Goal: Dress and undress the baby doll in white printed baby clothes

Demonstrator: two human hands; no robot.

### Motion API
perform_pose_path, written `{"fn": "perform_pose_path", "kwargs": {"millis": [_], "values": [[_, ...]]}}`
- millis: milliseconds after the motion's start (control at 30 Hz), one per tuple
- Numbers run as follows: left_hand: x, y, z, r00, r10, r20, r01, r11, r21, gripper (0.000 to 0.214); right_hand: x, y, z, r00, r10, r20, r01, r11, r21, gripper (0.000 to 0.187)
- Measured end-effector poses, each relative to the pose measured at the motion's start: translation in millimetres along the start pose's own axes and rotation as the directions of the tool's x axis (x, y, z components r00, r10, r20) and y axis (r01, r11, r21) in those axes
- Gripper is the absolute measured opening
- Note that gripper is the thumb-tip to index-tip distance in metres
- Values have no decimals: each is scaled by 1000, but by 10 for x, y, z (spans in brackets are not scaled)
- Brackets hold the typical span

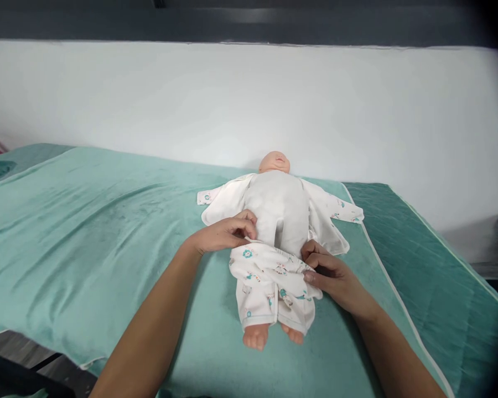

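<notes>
Head cam shows a baby doll [277, 199] lying on its back on a light green blanket [108, 221], feet towards the wearer, so that's our landmark. It's got a plump white cloth body, and the white shirt [228, 202] is spread wide at the front, with a printed sleeve sticking out on either side of the doll. White pants [259, 279] with little teal prints are on the doll's legs, all bunched up, with the waistband sitting below the gap between the legs and both bare feet [256, 336] poking out the bottom. Left hand [230, 231] is at the doll's left side as the wearer sees it, fingers pinching that end of the waistband. Right hand [334, 276] is across on the other side of the doll, fingers curled and thumb gripping the pants near the waistband there. So yeah, both hands have hold of the same pants. Can't tell if the doll's arms are inside the sleeves, btw. Off to the right of the doll there's a darker green cover [423, 249], and just behind its head is a plain white wall [249, 99] with a dark band [249, 25] up top.
</notes>
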State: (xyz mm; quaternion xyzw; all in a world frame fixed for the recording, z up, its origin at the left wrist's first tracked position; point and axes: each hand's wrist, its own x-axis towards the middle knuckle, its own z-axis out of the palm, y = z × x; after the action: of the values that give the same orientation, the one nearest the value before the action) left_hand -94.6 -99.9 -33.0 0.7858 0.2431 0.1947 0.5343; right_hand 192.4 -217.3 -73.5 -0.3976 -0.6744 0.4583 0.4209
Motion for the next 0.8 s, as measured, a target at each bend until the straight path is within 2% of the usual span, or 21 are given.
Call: {"fn": "perform_pose_path", "kwargs": {"millis": [133,233,367,500,600,767,800], "values": [[39,-37,69,989,9,-145,-20,997,-76,19,-2,29,1,998,25,-55,-22,998,62,32],[61,-77,112,958,-28,-284,-25,983,-179,24,-14,83,12,985,77,-152,-45,978,203,37],[103,-144,140,917,-50,-397,-68,958,-277,25,-24,119,23,938,228,-259,-105,904,415,37],[166,-220,147,880,-107,-463,-70,934,-350,28,-13,90,14,900,315,-301,-132,855,501,35],[214,-287,144,808,-155,-569,-75,930,-360,28,4,63,-3,884,323,-338,-113,848,517,35],[285,-424,123,620,-220,-753,-36,951,-307,23,50,55,-36,892,267,-366,-30,841,540,26],[299,-447,118,599,-222,-770,-18,957,-290,23,64,62,-40,893,248,-375,-7,843,539,25]]}}
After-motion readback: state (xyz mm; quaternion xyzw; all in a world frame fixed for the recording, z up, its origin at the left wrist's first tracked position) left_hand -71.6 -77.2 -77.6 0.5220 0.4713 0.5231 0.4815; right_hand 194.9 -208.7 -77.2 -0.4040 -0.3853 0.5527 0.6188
